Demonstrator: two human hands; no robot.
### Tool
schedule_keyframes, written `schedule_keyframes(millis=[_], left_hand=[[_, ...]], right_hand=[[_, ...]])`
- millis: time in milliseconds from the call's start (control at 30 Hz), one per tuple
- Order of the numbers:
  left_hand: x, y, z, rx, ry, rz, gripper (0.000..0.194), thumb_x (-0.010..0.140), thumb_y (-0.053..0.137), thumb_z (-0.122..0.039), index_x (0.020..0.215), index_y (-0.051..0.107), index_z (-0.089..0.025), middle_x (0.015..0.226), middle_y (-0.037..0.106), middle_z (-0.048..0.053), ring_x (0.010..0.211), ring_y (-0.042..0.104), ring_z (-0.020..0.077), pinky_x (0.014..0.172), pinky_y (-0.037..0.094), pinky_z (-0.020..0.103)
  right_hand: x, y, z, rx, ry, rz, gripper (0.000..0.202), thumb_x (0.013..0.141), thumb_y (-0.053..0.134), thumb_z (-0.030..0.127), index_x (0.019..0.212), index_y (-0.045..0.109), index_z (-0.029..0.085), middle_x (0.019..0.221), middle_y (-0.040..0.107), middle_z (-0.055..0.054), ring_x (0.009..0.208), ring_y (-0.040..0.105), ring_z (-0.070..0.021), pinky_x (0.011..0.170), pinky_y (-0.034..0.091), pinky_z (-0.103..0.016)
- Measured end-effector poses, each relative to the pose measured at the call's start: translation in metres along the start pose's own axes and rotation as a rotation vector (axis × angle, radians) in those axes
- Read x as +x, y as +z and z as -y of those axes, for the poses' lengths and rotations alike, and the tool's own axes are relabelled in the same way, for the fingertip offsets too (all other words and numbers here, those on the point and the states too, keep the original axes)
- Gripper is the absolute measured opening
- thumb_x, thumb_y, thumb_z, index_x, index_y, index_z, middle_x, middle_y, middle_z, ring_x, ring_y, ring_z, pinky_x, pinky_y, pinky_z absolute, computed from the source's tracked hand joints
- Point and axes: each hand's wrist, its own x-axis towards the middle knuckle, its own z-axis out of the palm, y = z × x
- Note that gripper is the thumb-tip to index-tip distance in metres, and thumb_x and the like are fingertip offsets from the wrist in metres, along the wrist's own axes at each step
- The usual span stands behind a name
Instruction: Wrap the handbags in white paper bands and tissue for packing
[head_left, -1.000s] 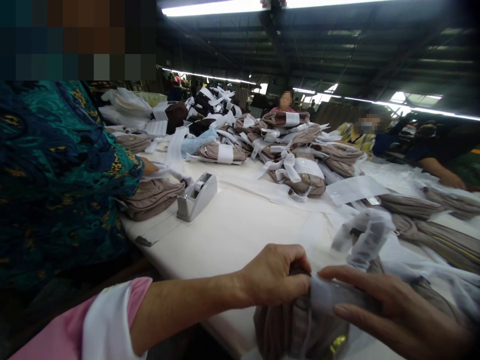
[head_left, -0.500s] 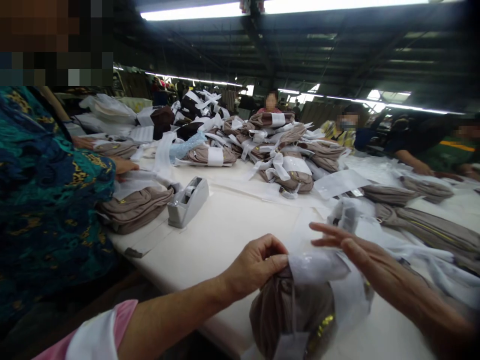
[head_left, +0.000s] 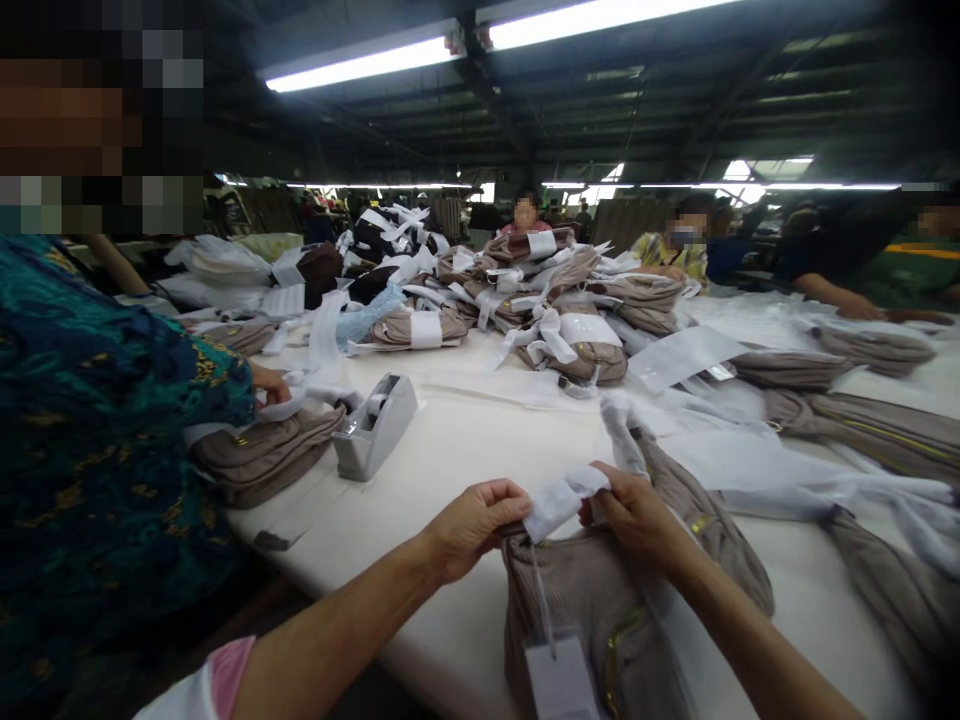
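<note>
Caution: the white wrap (head_left: 556, 508) may tear or twist, I judge, if pulled unevenly. From where I stand, the left hand (head_left: 480, 525) and right hand (head_left: 641, 515) each pinch one end of it — the taupe bag (head_left: 589, 585) sits just below both, its white tag (head_left: 561, 677) hanging by a string.

The white sleeve (head_left: 191, 697) apparently ends in pink.

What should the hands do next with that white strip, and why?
Perhaps the right hand should gently smooth the white strip: it looks creased at the top edge of the taupe bag, and the left hand pinches one end.
</note>
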Motion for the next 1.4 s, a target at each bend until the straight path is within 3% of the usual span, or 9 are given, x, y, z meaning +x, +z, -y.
schedule_keyframes(millis=[167, 267, 400, 533, 767, 900, 1100, 1233, 1400], left_hand=[[-0.004, 0.009, -0.029, 0.702, 0.303, -0.095, 0.046, 0.07, 0.062, -0.046, 0.105, 0.054, -0.017, 0.1, 0.057, 0.007, 0.09, 0.053, 0.0197, 0.077, 0.04, 0.029], [0.003, 0.019, -0.027, 1.055, 0.329, -0.09, 0.031, 0.073, 0.059, -0.031, 0.1, 0.053, -0.018, 0.087, 0.059, 0.004, 0.081, 0.054, 0.0196, 0.073, 0.04, 0.029], [0.017, 0.005, -0.004, 1.031, 0.321, -0.105, 0.014, 0.079, 0.042, -0.02, 0.091, 0.049, -0.019, 0.072, 0.053, -0.001, 0.064, 0.049, 0.0133, 0.06, 0.039, 0.023], [0.032, -0.024, -0.004, 1.04, 0.328, -0.113, 0.014, 0.079, 0.039, -0.02, 0.09, 0.048, -0.016, 0.071, 0.051, -0.001, 0.064, 0.048, 0.0127, 0.059, 0.039, 0.023], [0.08, -0.068, -0.029, 1.139, 0.233, -0.017, 0.036, 0.075, 0.046, -0.023, 0.11, 0.047, -0.015, 0.075, 0.056, -0.001, 0.062, 0.053, 0.0124, 0.058, 0.045, 0.022], [0.096, -0.083, -0.021, 1.283, 0.235, -0.056, 0.042, 0.068, 0.058, -0.02, 0.109, 0.051, -0.012, 0.102, 0.06, 0.009, 0.096, 0.054, 0.0228, 0.083, 0.043, 0.032], [0.045, -0.031, -0.009, 1.51, 0.508, -0.05, 0.036, 0.084, 0.044, -0.024, 0.119, 0.045, -0.017, 0.124, 0.048, 0.01, 0.115, 0.041, 0.0222, 0.1, 0.031, 0.036], [0.004, 0.012, 0.021, 1.66, 0.504, 0.051, 0.036, 0.08, 0.054, -0.035, 0.109, 0.05, -0.015, 0.11, 0.054, 0.011, 0.103, 0.047, 0.0256, 0.089, 0.038, 0.04], [-0.002, 0.021, 0.029, 1.708, 0.438, 0.075, 0.02, 0.077, 0.06, -0.031, 0.088, 0.056, -0.015, 0.097, 0.058, 0.01, 0.096, 0.05, 0.0267, 0.079, 0.039, 0.038]], right_hand=[[0.005, 0.011, 0.011, -0.057, 0.024, -0.049, 0.035, 0.088, 0.031, 0.037, 0.064, 0.051, 0.023, 0.056, 0.058, 0.001, 0.052, 0.052, -0.0138, 0.054, 0.042, -0.027], [0.008, 0.003, 0.015, -0.099, 0.038, -0.02, 0.032, 0.087, 0.034, 0.041, 0.072, 0.059, 0.027, 0.062, 0.062, 0.0, 0.058, 0.057, -0.0161, 0.057, 0.046, -0.028], [-0.004, -0.038, -0.022, -0.282, 0.144, -0.196, 0.055, 0.075, 0.051, 0.052, 0.121, 0.05, 0.023, 0.121, 0.056, -0.006, 0.111, 0.05, -0.0261, 0.091, 0.041, -0.038], [-0.036, -0.066, -0.075, -0.475, 0.475, -0.225, 0.055, 0.075, 0.044, 0.056, 0.104, 0.061, 0.013, 0.104, 0.064, -0.014, 0.099, 0.057, -0.0312, 0.08, 0.046, -0.039], [-0.098, -0.008, -0.072, -0.417, 0.579, 0.061, 0.037, 0.073, 0.048, 0.056, 0.065, 0.056, 0.021, 0.059, 0.062, -0.001, 0.059, 0.059, -0.0192, 0.053, 0.041, -0.027], [-0.115, 0.013, -0.063, -0.423, 0.702, 0.082, 0.042, 0.074, 0.043, 0.062, 0.066, 0.053, 0.022, 0.057, 0.06, 0.0, 0.059, 0.059, -0.0196, 0.054, 0.042, -0.028], [-0.096, 0.019, -0.054, -0.5, 0.313, -0.343, 0.041, 0.08, 0.043, 0.055, 0.103, 0.054, 0.023, 0.094, 0.063, -0.005, 0.077, 0.061, -0.0208, 0.068, 0.048, -0.033], [-0.093, 0.047, -0.053, -0.536, 0.082, -0.307, 0.03, 0.085, 0.039, 0.04, 0.1, 0.055, 0.02, 0.099, 0.061, -0.01, 0.092, 0.057, -0.0264, 0.082, 0.046, -0.043], [-0.112, 0.062, -0.041, -0.55, 0.076, -0.3, 0.023, 0.086, 0.042, 0.036, 0.101, 0.053, 0.024, 0.099, 0.059, -0.009, 0.092, 0.056, -0.0291, 0.08, 0.045, -0.049]])
